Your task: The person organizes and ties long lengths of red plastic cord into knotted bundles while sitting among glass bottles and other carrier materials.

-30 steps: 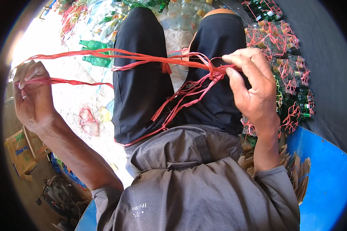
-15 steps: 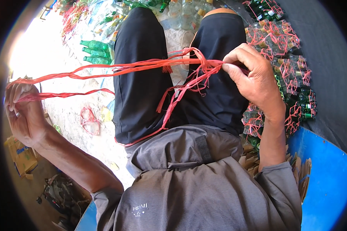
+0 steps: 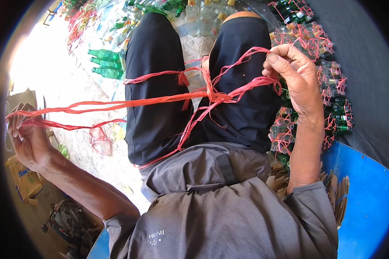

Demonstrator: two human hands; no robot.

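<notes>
We hold the red string [image 3: 160, 100] running left to right across our legs [image 3: 153, 52], left hand [image 3: 29, 139] and right hand [image 3: 299, 75] well apart, each pinching strands — the knot [image 3: 218, 97] between them, nearer the right.

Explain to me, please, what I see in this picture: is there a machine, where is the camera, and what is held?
There is no machine: these are a person's own bare hands. The camera sits on the person's head and looks down; its wide lens bends straight edges near the rim. The left hand holds strands of red string, which cross the thighs to a tangled knot. The right hand pinches a strand between thumb and fingers. On the pale ground, at the left, lie green bottles. At the right are bottle bundles with red string around them, and nearer, a blue panel.
</notes>
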